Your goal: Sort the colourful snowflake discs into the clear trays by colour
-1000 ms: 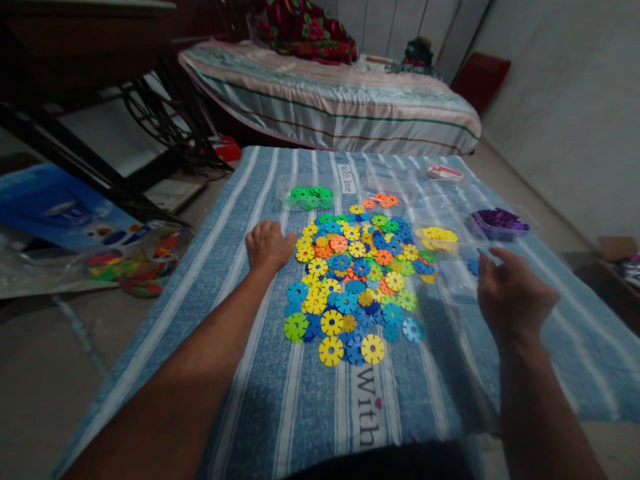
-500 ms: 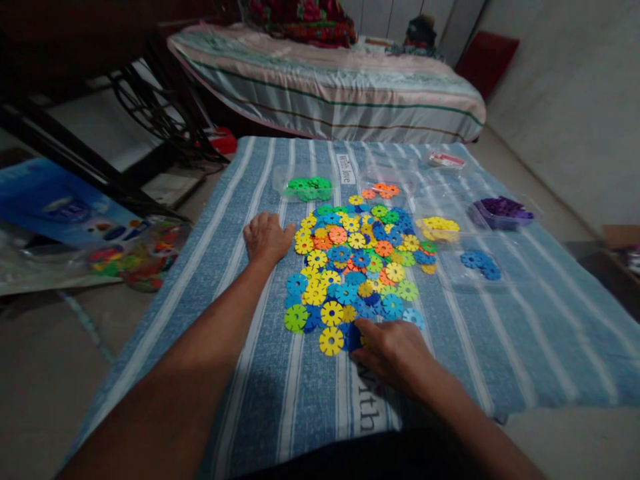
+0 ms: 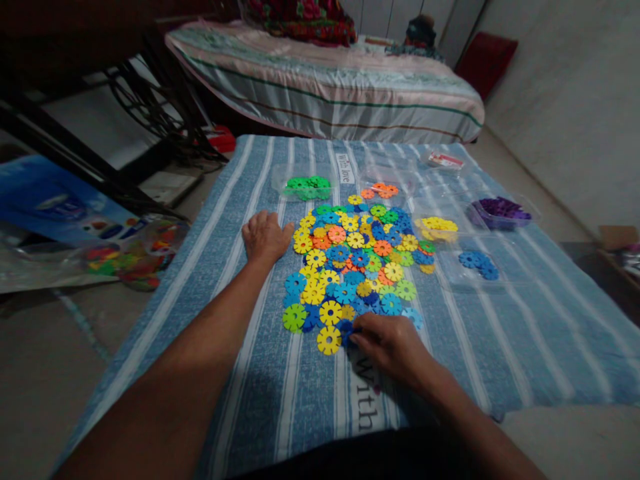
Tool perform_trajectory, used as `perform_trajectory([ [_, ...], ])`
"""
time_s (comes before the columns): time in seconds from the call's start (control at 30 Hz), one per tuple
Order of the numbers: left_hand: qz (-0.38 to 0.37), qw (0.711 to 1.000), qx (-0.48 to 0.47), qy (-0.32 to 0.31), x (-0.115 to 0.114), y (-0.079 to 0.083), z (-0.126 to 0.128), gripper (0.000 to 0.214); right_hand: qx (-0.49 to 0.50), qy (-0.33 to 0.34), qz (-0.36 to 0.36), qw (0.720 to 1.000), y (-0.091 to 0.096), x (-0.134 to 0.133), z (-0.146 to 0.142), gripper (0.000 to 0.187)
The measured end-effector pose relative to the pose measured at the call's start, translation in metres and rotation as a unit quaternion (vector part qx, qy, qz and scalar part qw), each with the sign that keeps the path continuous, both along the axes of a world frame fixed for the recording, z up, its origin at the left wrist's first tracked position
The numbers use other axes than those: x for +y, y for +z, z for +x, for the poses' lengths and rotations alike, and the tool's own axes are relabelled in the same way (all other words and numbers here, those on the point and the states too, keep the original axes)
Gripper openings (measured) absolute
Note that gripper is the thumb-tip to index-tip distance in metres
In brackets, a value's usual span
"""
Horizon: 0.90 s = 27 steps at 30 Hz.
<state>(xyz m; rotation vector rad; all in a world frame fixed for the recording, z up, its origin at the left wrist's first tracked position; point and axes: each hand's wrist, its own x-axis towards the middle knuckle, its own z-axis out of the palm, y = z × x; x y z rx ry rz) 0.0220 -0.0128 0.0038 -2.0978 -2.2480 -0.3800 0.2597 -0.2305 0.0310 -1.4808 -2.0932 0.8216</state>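
Note:
A spread of flower-shaped plastic discs in yellow, blue, green and orange lies on the striped blue cloth. My right hand point(image 3: 387, 340) is at the near edge of the spread, thumb and fingers pinched at a dark blue disc point(image 3: 345, 332). Beside that disc lies a yellow disc point(image 3: 329, 340), with a light green disc point(image 3: 295, 318) farther left. My left hand point(image 3: 267, 236) rests palm down on the cloth left of the spread, thumb held apart, holding nothing.
Clear plastic trays stand around the spread, holding green discs point(image 3: 309, 187), orange discs point(image 3: 384, 191), yellow discs point(image 3: 439, 228), purple discs point(image 3: 503, 213) and blue discs point(image 3: 479, 264). A small packet point(image 3: 445, 161) lies at the far right. Beyond the table is a bed point(image 3: 340, 87).
My right hand's fingers have drawn together at the dark blue disc, and the hand has shifted slightly. My left hand stays in place on the cloth.

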Motion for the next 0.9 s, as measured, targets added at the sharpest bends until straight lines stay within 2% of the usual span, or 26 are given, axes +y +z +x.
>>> perform_trajectory([
  [0.17, -0.001, 1.000, 0.000, 0.003, 0.000, 0.000, 0.000, 0.053, 0.201, -0.071, -0.030, 0.977, -0.006, 0.003, -0.004, 0.025],
  [0.23, 0.001, 1.000, 0.003, 0.004, -0.001, 0.001, 0.000, 0.052, 0.236, -0.106, -0.019, 0.966, -0.006, 0.005, -0.002, 0.026],
  [0.33, 0.001, 1.000, 0.004, 0.004, -0.001, 0.001, 0.001, 0.051, 0.230, -0.172, 0.021, 0.958, 0.001, 0.011, 0.015, 0.025],
  [0.4, 0.000, 1.000, 0.004, 0.004, -0.001, 0.001, 0.001, 0.051, 0.201, -0.233, 0.068, 0.949, 0.008, 0.017, 0.036, 0.025],
  [0.47, -0.002, 1.000, 0.001, 0.004, -0.001, 0.002, 0.001, 0.051, 0.150, -0.311, 0.140, 0.928, 0.017, 0.024, 0.062, 0.027],
  [0.57, -0.004, 1.000, -0.004, 0.004, -0.002, 0.003, 0.002, 0.051, -0.003, -0.425, 0.263, 0.866, 0.027, 0.031, 0.100, 0.030],
  [0.63, -0.006, 1.000, -0.005, 0.004, -0.002, 0.003, 0.002, 0.050, -0.107, -0.467, 0.313, 0.820, 0.029, 0.031, 0.114, 0.032],
  [0.7, -0.006, 1.000, -0.003, 0.004, -0.002, 0.003, 0.002, 0.051, -0.158, -0.465, 0.335, 0.804, 0.027, 0.028, 0.114, 0.032],
  [0.73, -0.006, 1.000, -0.001, 0.004, -0.002, 0.003, 0.002, 0.051, -0.162, -0.445, 0.338, 0.813, 0.024, 0.025, 0.108, 0.031],
  [0.77, -0.006, 1.000, 0.001, 0.004, -0.002, 0.002, 0.002, 0.051, -0.155, -0.410, 0.334, 0.835, 0.020, 0.021, 0.099, 0.030],
  [0.87, -0.005, 1.000, 0.008, 0.005, -0.001, 0.001, 0.001, 0.052, -0.110, -0.239, 0.278, 0.924, 0.005, 0.007, 0.062, 0.025],
  [0.9, -0.004, 1.000, 0.009, 0.005, -0.002, 0.001, 0.001, 0.052, -0.099, -0.183, 0.252, 0.945, 0.000, 0.003, 0.049, 0.025],
])
